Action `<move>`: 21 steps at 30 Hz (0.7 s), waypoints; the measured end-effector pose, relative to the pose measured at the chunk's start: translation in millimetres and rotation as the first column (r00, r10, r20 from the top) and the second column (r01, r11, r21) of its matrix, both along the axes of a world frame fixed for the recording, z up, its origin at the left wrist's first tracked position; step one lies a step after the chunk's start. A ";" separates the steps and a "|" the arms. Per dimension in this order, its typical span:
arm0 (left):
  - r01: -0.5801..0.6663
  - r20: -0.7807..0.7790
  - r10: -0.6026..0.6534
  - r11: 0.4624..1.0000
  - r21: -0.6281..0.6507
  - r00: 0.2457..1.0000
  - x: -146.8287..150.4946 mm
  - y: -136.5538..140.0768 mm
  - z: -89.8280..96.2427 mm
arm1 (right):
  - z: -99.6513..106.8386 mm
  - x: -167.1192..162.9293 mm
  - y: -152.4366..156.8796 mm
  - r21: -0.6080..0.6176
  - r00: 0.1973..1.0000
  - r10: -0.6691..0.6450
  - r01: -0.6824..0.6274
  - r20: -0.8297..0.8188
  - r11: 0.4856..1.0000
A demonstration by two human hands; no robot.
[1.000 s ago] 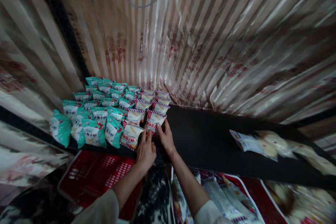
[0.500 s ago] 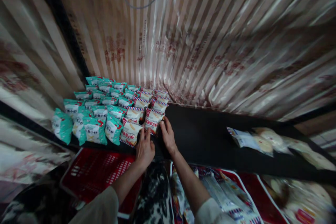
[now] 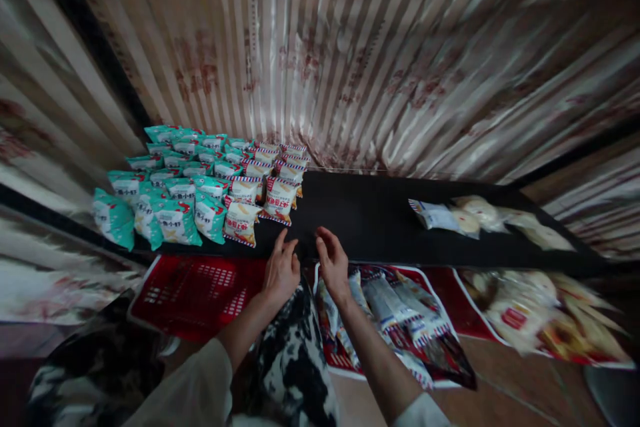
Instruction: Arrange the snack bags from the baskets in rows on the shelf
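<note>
Rows of teal snack bags (image 3: 176,219) stand upright at the left end of a black shelf (image 3: 360,213). To their right are two columns of white-and-red snack bags (image 3: 279,199) with striped edges. Just in front of the nearest white-and-red bags is my left hand (image 3: 283,272), its fingers apart and nothing in them. My right hand (image 3: 332,263) hovers over the shelf's front edge, a short gap to the right of the left one. Its fingers are slightly curled and apart, and it holds nothing.
Below the shelf stand an upturned-looking red basket (image 3: 185,293), a red basket (image 3: 324,347) of striped-edge packets, and another with bagged pale food (image 3: 520,310). Several clear packs (image 3: 480,213) lie on the shelf's right. A striped plastic sheet (image 3: 320,67) hangs behind.
Both hands have drawn back from the front white-and-red bags toward me. Those bags stay standing on the shelf. The view has shifted, showing more of the baskets below.
</note>
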State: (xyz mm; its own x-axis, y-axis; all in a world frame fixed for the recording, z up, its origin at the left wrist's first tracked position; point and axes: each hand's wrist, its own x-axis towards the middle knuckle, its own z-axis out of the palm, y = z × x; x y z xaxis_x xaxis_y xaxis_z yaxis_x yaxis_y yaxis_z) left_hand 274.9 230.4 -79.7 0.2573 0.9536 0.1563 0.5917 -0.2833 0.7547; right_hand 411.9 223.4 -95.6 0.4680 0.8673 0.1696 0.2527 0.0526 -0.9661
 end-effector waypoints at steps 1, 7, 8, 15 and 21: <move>0.024 -0.008 -0.024 1.000 -0.018 1.000 2.6 -5.9 -1.2 | -1.6 5.4 -10.7 -0.011 1.000 -0.016 0.017 0.018 1.000; 0.289 -0.036 -0.299 0.943 -0.162 0.954 23.5 -49.2 -8.8 | -16.8 41.4 -78.5 -0.109 0.947 0.006 0.031 0.323 0.994; 0.329 -0.027 -0.340 0.925 -0.188 0.940 27.9 -56.8 -9.7 | -20.4 44.4 -89.8 -0.142 0.924 0.055 0.000 0.379 0.990; 0.375 -0.063 -0.420 0.860 -0.346 0.905 47.9 -84.7 -11.9 | -47.2 27.9 -139.9 -0.446 0.650 0.353 -0.024 0.673 0.895; 0.359 -0.112 -0.405 0.886 -0.292 0.907 39.9 -81.4 -19.8 | -45.5 20.2 -141.9 -0.453 0.582 0.328 0.079 0.744 0.888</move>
